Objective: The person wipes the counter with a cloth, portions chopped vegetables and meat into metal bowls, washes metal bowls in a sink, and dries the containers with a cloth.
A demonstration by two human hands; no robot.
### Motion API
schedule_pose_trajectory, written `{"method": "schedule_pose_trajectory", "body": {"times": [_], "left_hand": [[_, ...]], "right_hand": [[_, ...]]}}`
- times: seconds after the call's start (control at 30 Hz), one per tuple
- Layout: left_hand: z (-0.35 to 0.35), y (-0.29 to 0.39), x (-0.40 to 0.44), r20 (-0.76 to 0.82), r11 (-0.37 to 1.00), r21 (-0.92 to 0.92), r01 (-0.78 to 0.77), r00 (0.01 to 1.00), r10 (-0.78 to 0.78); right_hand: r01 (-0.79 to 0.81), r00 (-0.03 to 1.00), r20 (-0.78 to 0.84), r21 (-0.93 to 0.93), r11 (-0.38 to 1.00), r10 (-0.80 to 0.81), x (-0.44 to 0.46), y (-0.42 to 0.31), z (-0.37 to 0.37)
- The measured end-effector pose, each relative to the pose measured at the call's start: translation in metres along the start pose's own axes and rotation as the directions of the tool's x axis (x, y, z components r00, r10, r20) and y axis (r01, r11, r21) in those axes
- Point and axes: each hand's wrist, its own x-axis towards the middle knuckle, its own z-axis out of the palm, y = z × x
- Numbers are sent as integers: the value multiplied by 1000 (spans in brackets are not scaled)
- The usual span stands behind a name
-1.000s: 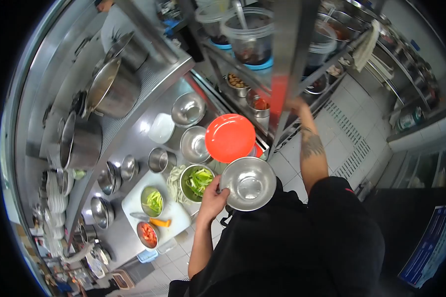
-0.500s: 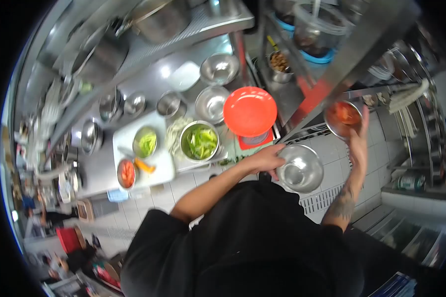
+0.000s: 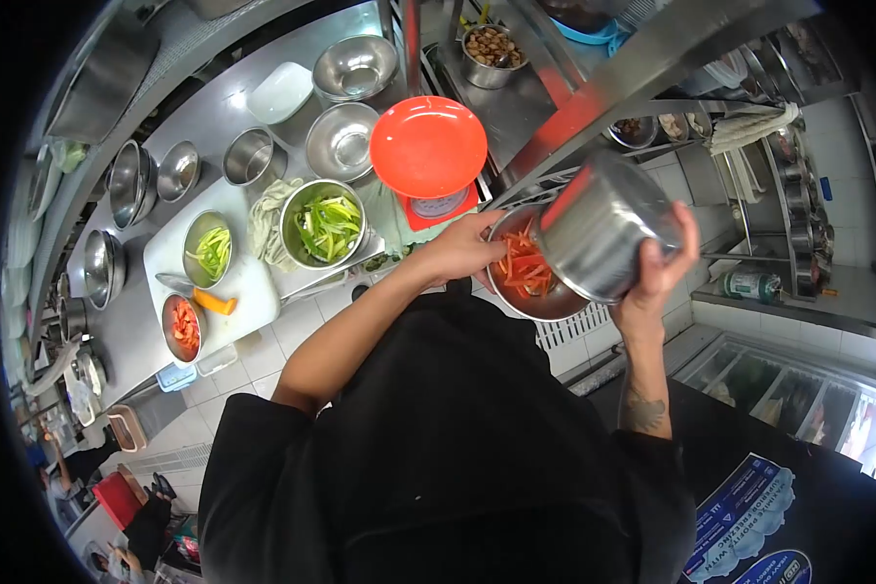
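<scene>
In front of my body, my left hand (image 3: pixel 467 251) grips the near rim of a wide metal bowl (image 3: pixel 555 310). Orange-red strips (image 3: pixel 526 265) lie inside it. My right hand (image 3: pixel 657 268) holds a deep metal container (image 3: pixel 608 226) tipped on its side, its mouth over the bowl and its inside hidden from me. Left of the bowl, a red plate (image 3: pixel 428 146) rests on a red scale (image 3: pixel 442 209). A metal pot of green strips (image 3: pixel 323 226) stands beside the plate, next to a crumpled cloth (image 3: pixel 273 222).
A white cutting board (image 3: pixel 253 292) carries a bowl of green strips (image 3: pixel 208 249), a bowl of red pieces (image 3: pixel 184 329) and an orange piece (image 3: pixel 214 303). Several metal bowls stand behind. A steel post (image 3: pixel 652 73) slants across the upper right. Other people are at the far lower left.
My right hand has brought the container from the right to over the bowl and tipped it. Red strips now lie in the bowl, which was bare before. The view has shifted.
</scene>
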Motion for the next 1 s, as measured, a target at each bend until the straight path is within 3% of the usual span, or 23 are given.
{"method": "schedule_pose_trajectory", "body": {"times": [0.03, 0.13, 0.2, 0.27, 0.33, 0.37, 0.4, 0.47, 0.5, 0.53, 0.57, 0.6, 0.67, 0.7, 0.73, 0.83, 0.87, 0.93, 0.97, 1.0], "left_hand": [[-4, -3, -7, -25, 999, -25, -23, 999, 22], [-20, -10, -32, -70, 993, -94, -75, 995, 68], [-39, -11, -61, -98, 988, -84, -133, 987, 125], [-52, -10, -89, -80, 955, -282, -92, 994, 72], [-61, -12, -114, -71, 945, -297, -136, 990, 120], [-67, -18, -121, -106, 940, -300, -161, 985, 135], [-74, -30, -127, -142, 928, -337, -159, 983, 117], [-85, -42, -145, -174, 912, -378, -158, 980, 98], [-94, -43, -163, -244, 914, -354, -198, 963, 115], [-102, -46, -180, -312, 915, -325, -240, 941, 136], [-107, -41, -203, -438, 915, -301, -268, 891, 117], [-113, -40, -229, -562, 916, -276, -292, 822, 93], [-147, -57, -273, -716, 958, -149, -245, 695, 67], [-168, -73, -291, -798, 954, -81, -287, 592, 110], [-189, -86, -304, -864, 947, -5, -320, 478, 157], [-237, -109, -328, -949, 914, -1, -405, 289, 127], [-245, -120, -335, -952, 913, 3, -407, 278, 127], [-258, -140, -349, -954, 865, -153, -478, 301, -2], [-262, -157, -363, -978, 907, -11, -420, 192, 77], [-259, -162, -380, -998, 964, 59, -258, 4, 62]], "right_hand": [[128, 990, -48, -145, 981, -136, 10, 0, -3], [97, 980, -171, -39, 995, -102, 26, -17, -6], [49, 997, -60, -2, 999, -49, 12, -17, 7], [29, 999, 38, 13, 999, -30, 2, -14, 35], [-60, 993, 102, 80, 995, 52, 10, -28, 53], [-150, 989, 62, 455, 878, 137, 17, -43, 65], [-112, 993, 31, 504, 856, 111, 26, -58, 74], [216, 975, -28, 330, 919, -220, 52, -89, 95], [294, 954, -42, 312, 903, -296, 59, -102, 108], [266, 960, 27, 228, 937, -279, 62, -113, 121], [194, 981, -42, 310, 931, -191, 64, -128, 144], [-114, 986, -58, 472, 874, 159, 60, -148, 164], [-272, 947, 49, 649, 710, 318, 79, -169, 193], [-526, 827, 338, 747, 406, 450, 78, -165, 210], [-713, 638, 618, 700, 49, 461, 77, -160, 229], [-829, 550, 753, 546, 125, 361, 84, -203, 273], [-848, 530, 784, 500, 178, 323, 82, -215, 284], [-909, 395, 887, 338, 246, 240, 77, -230, 296], [-869, 410, 896, 327, 372, 170, 73, -233, 302], [-814, 415, 904, 318, 486, 103, 68, -237, 307]]}}
